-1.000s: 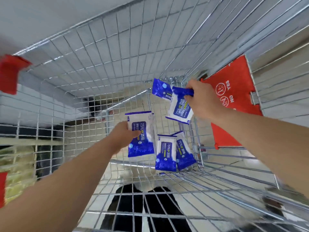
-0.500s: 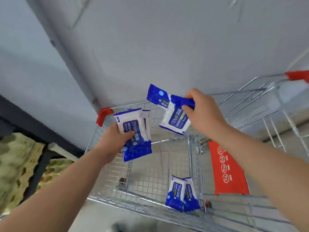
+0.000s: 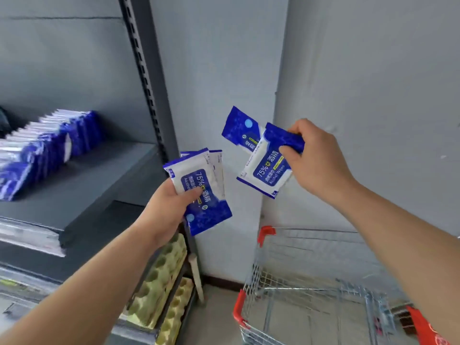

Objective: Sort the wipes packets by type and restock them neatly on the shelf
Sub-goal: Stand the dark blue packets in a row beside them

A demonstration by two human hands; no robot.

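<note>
Here, left hand (image 3: 166, 210) grips glossy flat wipes packets (image 3: 211, 202); right hand (image 3: 316, 158) pinches 2 more.

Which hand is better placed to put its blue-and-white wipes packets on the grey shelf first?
Left, probably. The left hand holds its blue-and-white wipes packets beside the grey metal shelf, near the row of shelved packets; the right hand is farther from it.
</note>
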